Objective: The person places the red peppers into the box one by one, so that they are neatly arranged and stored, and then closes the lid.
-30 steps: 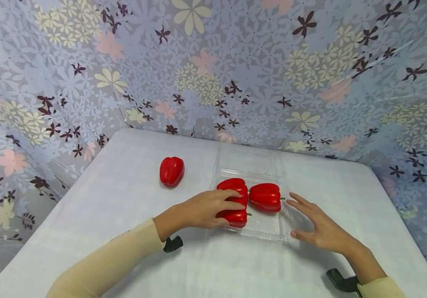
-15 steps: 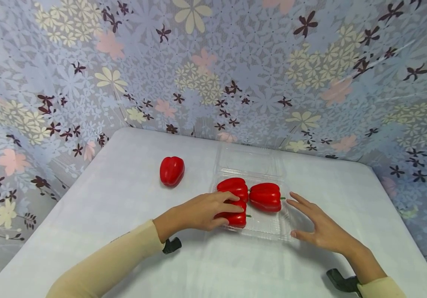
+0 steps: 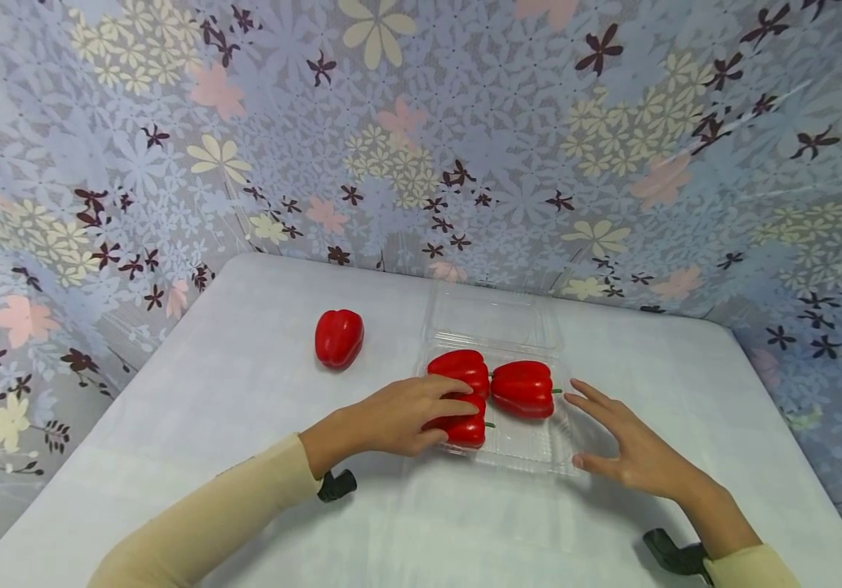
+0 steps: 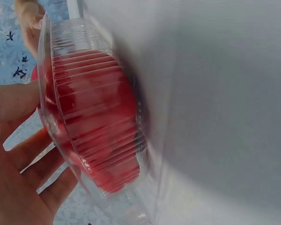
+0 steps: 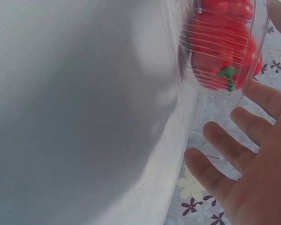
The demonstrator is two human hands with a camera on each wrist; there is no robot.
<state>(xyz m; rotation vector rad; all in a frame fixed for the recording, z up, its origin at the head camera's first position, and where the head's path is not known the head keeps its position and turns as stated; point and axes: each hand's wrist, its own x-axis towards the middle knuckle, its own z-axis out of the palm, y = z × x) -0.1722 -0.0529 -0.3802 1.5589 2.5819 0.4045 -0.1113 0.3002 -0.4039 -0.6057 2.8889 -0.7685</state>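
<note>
A clear plastic clamshell box (image 3: 523, 447) lies unfolded on the table with three red bell peppers in its base. My left hand (image 3: 398, 416) holds the front pepper (image 3: 468, 429) from its left, thumb on the near side and fingers bent over the top. Behind it lies the rear pepper (image 3: 461, 367), and the right pepper (image 3: 523, 389) has its green stem toward my right hand (image 3: 634, 453). That hand is held with fingers spread at the box's right wall and grips nothing. The left wrist view shows the thumb (image 4: 18, 101) at the box rim.
A fourth-side loose red pepper (image 3: 340, 338) lies on the white table (image 3: 259, 327) left of the box. The clear lid (image 3: 490, 318) extends behind the base toward the floral curtain (image 3: 421, 147). Dark wrist mounts (image 3: 336, 485) sit below both wrists.
My left hand has shifted very slightly left and toward me on the front pepper, uncovering more of the rear one. The right hand stays in place.
</note>
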